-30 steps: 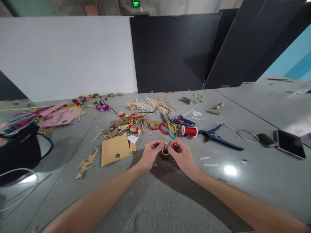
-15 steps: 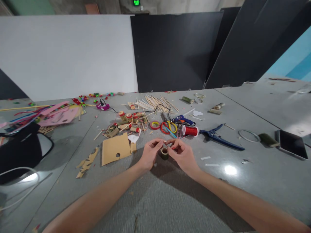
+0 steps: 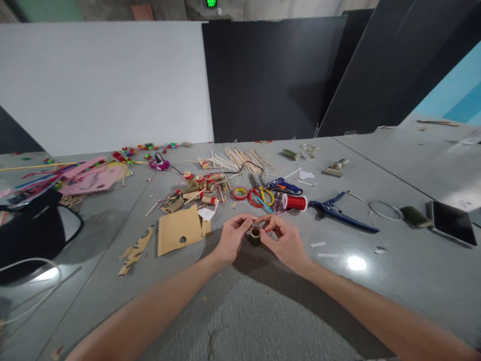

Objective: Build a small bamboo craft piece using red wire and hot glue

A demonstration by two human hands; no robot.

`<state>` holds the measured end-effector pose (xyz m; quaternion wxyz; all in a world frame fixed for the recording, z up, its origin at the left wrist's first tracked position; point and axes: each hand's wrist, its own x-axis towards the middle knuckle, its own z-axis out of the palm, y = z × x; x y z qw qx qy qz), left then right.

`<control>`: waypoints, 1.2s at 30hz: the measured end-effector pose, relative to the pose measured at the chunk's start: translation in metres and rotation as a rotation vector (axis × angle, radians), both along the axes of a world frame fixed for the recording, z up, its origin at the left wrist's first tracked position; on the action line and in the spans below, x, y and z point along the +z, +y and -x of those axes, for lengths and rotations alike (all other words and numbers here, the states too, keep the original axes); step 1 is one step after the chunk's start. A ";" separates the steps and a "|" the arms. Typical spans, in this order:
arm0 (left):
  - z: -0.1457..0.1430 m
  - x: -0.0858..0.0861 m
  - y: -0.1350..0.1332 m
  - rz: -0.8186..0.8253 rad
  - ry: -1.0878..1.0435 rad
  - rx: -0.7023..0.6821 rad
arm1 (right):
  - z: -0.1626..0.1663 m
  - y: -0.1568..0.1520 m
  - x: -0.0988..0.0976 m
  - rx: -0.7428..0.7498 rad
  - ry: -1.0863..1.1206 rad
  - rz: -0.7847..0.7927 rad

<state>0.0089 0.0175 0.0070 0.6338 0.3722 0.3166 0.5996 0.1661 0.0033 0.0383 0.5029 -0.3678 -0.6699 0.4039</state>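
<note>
A short hollow bamboo ring (image 3: 255, 235) stands between my two hands on the grey table (image 3: 240, 311). My left hand (image 3: 232, 238) is pinched beside the ring's left side, thumb and forefinger meeting above it. My right hand (image 3: 283, 239) curls round the ring's right side, fingers closed on a small piece over the ring's top; something red shows at the fingertips. What the pinched piece is I cannot make out.
Beyond the hands lie a red wire spool (image 3: 295, 202), red and yellow scissors (image 3: 259, 196), blue cutters (image 3: 340, 213), a blue glue gun (image 3: 281, 186), bamboo sticks (image 3: 240, 158), cardboard (image 3: 178, 230), a tablet (image 3: 453, 222) at the right, and a black bag (image 3: 32, 233) at the left.
My right hand's fingers have shifted slightly left and down over the ring; the ring and my left hand have hardly moved.
</note>
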 end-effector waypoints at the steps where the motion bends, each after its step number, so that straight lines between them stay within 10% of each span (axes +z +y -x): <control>1: 0.000 0.000 0.000 0.000 -0.003 -0.002 | 0.000 0.000 0.000 0.003 -0.004 -0.003; 36: 0.004 0.002 -0.002 -0.151 0.256 0.033 | -0.014 0.011 0.015 -0.019 -0.300 -0.024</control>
